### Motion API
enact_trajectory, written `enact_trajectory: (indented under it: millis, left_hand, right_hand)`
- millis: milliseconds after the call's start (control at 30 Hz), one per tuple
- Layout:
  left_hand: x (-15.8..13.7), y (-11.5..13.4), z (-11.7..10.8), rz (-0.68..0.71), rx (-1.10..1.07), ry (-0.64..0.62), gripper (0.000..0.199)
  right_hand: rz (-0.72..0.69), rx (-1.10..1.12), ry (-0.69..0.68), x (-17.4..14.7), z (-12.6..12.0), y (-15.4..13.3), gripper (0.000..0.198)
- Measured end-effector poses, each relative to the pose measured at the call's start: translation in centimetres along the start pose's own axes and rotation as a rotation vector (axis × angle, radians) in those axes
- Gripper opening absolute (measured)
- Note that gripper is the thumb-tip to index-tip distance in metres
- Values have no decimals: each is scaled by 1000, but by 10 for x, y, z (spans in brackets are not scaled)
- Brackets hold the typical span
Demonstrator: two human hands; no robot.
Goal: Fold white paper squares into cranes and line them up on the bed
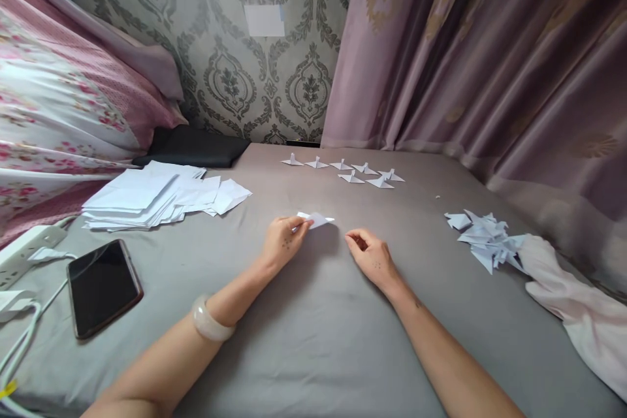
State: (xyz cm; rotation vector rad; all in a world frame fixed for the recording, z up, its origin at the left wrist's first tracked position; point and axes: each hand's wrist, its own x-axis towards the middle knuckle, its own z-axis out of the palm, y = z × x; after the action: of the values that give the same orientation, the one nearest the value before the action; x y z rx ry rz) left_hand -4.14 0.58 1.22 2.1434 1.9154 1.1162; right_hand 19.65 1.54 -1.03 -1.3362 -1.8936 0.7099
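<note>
My left hand (287,240) pinches a small piece of folded white paper (319,218) between thumb and fingers, just above the grey sheet (313,346). To the right, apart from the paper, my right hand (371,257) is closed, its fingers curled in and nothing showing in them. Beyond both hands, several folded white paper figures (351,177) with flat pointed wings and a raised middle stand in two rows. A stack of white paper sheets (132,192) lies at the left, some sheets slid off towards my left hand.
On the right lies a heap of folded paper pieces (492,238) beside a pale cloth (563,287). A phone (105,287), a power strip (29,251) and white cables (29,333) occupy the left. Behind the stack is a black flat item (196,147). Curtains (441,46) hang at the right.
</note>
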Motion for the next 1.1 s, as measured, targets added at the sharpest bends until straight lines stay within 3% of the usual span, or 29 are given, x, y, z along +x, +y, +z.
enact_trajectory:
  millis: [100,200,267,367,533,700,900,1100]
  left_hand:
    - [-11,16,11,-6,-41,-186,35]
    - [-18,23,16,171,-16,-255,33]
    - [-22,27,17,285,9,-300,30]
    - [-23,29,16,336,53,-344,20]
    - [-20,16,11,367,77,-367,21]
    - [-15,6,6,340,109,-427,26]
    - [-20,16,1,245,94,-443,21]
    - [-28,21,5,49,-9,-343,21]
  right_hand:
    - [-100,-69,109,-2,0,-6,27]
    - [-267,-176,69,-5,2,-15,48]
    - [-354,-257,-6,-7,4,-21,40]
    - [-410,-369,-102,-9,7,-24,28]
    - [-448,-438,-60,-9,1,-15,28]
    - [-401,-372,-94,-9,-2,-12,29]
    - [-343,-308,-166,-12,-4,-16,23]
    - [-236,-211,-112,-11,-3,-14,14]
